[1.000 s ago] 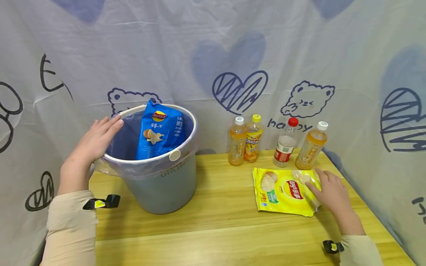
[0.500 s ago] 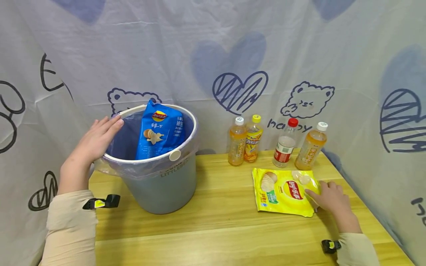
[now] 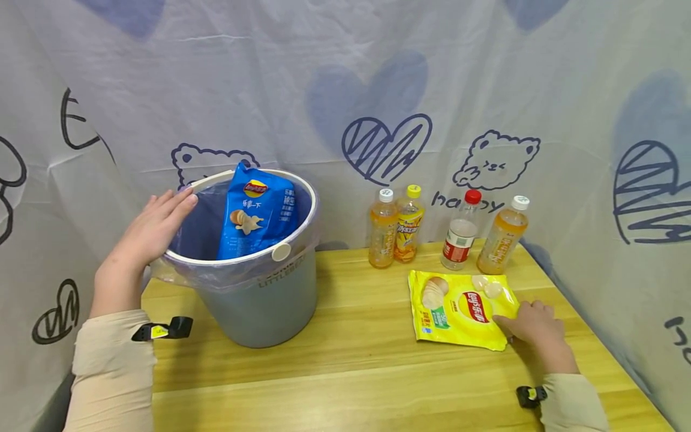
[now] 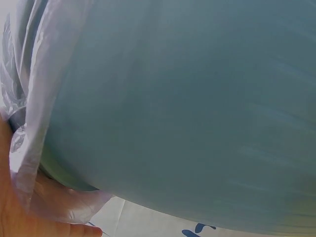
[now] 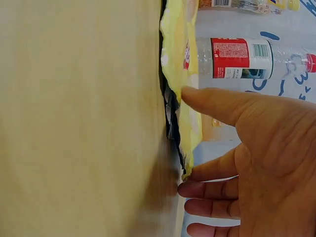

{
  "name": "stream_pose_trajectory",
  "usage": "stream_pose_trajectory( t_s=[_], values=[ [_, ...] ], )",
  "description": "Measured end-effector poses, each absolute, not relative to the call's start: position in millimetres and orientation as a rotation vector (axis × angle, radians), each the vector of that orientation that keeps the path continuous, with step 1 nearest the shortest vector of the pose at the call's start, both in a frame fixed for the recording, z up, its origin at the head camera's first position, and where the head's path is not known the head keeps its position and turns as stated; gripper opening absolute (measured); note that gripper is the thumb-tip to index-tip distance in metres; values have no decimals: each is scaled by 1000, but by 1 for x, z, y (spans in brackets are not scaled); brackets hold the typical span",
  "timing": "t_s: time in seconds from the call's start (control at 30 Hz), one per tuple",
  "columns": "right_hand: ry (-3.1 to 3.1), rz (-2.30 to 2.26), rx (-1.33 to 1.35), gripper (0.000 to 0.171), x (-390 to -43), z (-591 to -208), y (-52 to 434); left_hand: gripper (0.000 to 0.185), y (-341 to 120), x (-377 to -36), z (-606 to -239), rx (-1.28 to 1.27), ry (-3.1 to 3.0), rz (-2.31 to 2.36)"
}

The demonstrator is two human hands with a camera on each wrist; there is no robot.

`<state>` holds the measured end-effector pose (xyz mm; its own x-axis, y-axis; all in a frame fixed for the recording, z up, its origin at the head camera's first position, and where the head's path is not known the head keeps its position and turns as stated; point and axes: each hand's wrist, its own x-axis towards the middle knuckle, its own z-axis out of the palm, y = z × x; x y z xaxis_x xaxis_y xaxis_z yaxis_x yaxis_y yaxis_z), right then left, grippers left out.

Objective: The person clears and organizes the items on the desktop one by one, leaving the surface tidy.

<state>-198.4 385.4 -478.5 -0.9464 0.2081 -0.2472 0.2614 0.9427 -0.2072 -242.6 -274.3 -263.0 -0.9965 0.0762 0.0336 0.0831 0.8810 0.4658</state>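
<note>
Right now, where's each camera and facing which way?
Head: on head, facing down-forward at the table; left hand, right hand show.
Left wrist: on that wrist, facing bin from outside; hand partly shows.
Right wrist: on that wrist, facing yellow bag edge-on; hand shows.
Head and right wrist share the red-capped bottle.

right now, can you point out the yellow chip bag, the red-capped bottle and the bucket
Yellow chip bag [image 3: 459, 311]: head view, middle of its printed front.
Red-capped bottle [image 5: 249, 58]: right wrist view, on its label.
Bucket [image 3: 264, 315]: head view, front of its outer wall.
</note>
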Motion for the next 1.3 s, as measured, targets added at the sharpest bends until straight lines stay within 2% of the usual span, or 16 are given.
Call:
stream_pose_trajectory(
  t_s=[0.3, 0.43, 0.6, 0.77, 0.87, 1.13, 1.3],
  values=[
    [2895, -412, 377, 94, -199, -479, 383, 72, -274, -243, -262, -146, -3033, -743],
    [2938, -442, 367, 80, -201, -480, 384, 72, -275, -242, -262, -146, -3037, -738],
    [3009, -467, 340, 54, -203, -481, 383, 73, -274, -242, -261, -140, -3037, -733],
    [3093, -491, 277, 39, -202, -478, 377, 72, -274, -242, -262, -143, -3036, -736],
    [3168, -474, 219, 33, -200, -476, 372, 72, -273, -242, -262, -148, -3028, -739],
    [3387, -506, 101, 34, -196, -462, 357, 72, -274, -242, -262, -153, -3030, -726],
    [3563, -556, 17, 26, -195, -450, 346, 72, -274, -243, -263, -149, -3032, -727]
  ],
)
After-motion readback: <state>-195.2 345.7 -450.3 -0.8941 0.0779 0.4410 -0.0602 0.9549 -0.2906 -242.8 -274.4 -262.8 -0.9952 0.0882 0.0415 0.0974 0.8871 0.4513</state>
